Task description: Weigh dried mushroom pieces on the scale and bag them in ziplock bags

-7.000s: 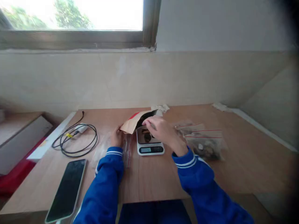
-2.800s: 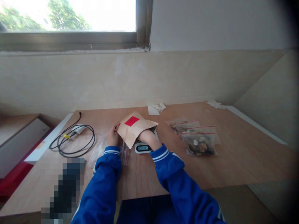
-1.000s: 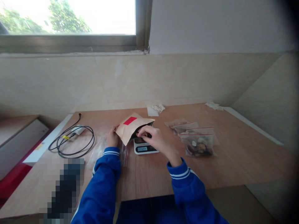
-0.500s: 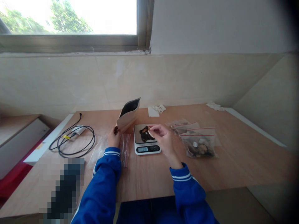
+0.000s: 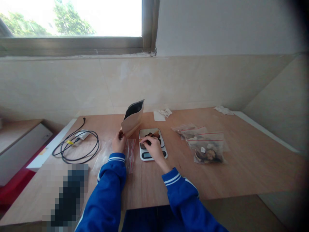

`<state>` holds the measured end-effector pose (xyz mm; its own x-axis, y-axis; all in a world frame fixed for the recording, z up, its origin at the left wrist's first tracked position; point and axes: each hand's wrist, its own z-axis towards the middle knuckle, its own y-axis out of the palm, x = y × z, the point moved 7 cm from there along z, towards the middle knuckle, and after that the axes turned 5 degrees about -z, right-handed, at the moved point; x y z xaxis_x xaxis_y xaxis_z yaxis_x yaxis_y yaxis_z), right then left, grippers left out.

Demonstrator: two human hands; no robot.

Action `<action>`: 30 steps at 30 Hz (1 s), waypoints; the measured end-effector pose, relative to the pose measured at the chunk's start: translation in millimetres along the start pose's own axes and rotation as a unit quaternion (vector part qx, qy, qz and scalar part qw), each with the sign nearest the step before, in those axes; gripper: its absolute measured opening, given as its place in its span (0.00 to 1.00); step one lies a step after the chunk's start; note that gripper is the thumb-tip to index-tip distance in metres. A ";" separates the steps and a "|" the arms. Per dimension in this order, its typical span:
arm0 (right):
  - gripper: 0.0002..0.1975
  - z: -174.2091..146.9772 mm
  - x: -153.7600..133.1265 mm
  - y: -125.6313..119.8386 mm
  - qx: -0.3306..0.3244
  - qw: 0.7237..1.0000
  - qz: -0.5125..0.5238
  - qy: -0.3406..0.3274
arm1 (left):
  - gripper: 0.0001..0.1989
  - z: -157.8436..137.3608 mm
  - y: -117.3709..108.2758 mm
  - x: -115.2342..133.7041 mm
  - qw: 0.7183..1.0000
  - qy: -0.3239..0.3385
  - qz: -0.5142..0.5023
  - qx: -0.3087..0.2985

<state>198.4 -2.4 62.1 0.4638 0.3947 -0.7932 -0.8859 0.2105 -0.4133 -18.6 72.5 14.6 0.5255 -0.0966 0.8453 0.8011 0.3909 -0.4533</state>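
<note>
My right hand (image 5: pixel 154 148) reaches over the white digital kitchen scale (image 5: pixel 154 158), its fingers pinched at the left side of the plate around a thin dried slice, mostly hidden. Dark brown dried slices (image 5: pixel 157 135) lie on the plate, partly behind the hand. My left hand (image 5: pixel 118 143) is closed beside the lower left of a brown kraft pouch (image 5: pixel 132 122), which stands tilted with its dark mouth open. A dark brown dried piece (image 5: pixel 120 134) shows at my left fingertips. Whether those fingers also grip the pouch, I cannot tell.
Clear zip bags (image 5: pixel 130 158) lie beside my left wrist. Filled zip bags of dried slices (image 5: pixel 209 154) rest at right. A coiled black cable (image 5: pixel 61 151) with a white adapter lies at left, near a pixelated dark object (image 5: pixel 70 196). Paper and crumpled tissue (image 5: pixel 165 112) are at the back.
My right hand has moved left across the scale plate, from its right side to its left, uncovering slices at the right. The left hand and pouch have hardly moved.
</note>
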 end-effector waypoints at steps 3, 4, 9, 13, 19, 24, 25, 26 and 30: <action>0.09 1.9 -2.6 -1.3 0.006 0.999 -0.043 -0.009 | 0.18 0.0 0.2 0.3 1.000 0.000 0.001 -0.002; 0.09 1.8 -2.7 -3.5 0.017 0.999 -0.039 -0.009 | 0.18 -0.1 0.1 0.5 1.000 -0.001 0.001 -0.003; 0.08 -4.5 10.6 -28.7 0.116 0.992 0.053 0.021 | 0.17 -1.2 -1.1 2.4 1.000 -0.008 0.006 -0.004; 0.08 -15.9 43.4 -58.2 0.201 0.974 0.082 0.059 | 0.17 -1.1 -0.9 3.6 1.000 -0.004 0.005 -0.008; 0.10 -34.2 86.4 -78.5 0.249 0.958 0.097 0.102 | 0.17 0.5 -0.8 -0.2 1.000 -0.011 0.014 -0.009; 0.11 -34.0 88.2 -74.6 0.234 0.967 0.017 0.095 | 0.18 1.4 0.1 -1.8 1.000 -0.011 0.011 -0.014; 0.11 -33.7 88.4 -74.2 0.235 0.967 0.002 0.094 | 0.18 1.4 0.3 -1.7 1.000 -0.009 0.012 -0.015; 0.11 -33.7 89.3 -74.1 0.238 0.966 -0.009 0.095 | 0.18 1.4 0.4 -1.5 1.000 -0.009 0.014 -0.016; 0.11 -33.9 96.5 -69.7 0.231 0.967 -0.004 0.103 | 0.18 0.5 -0.1 -0.3 0.999 -0.019 0.033 -0.017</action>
<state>304.7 -9.3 -0.8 0.4172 0.2155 -0.8829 -0.7640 0.6093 -0.2122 -19.0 73.0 14.5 0.5669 -0.0370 0.8229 0.7745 0.3643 -0.5172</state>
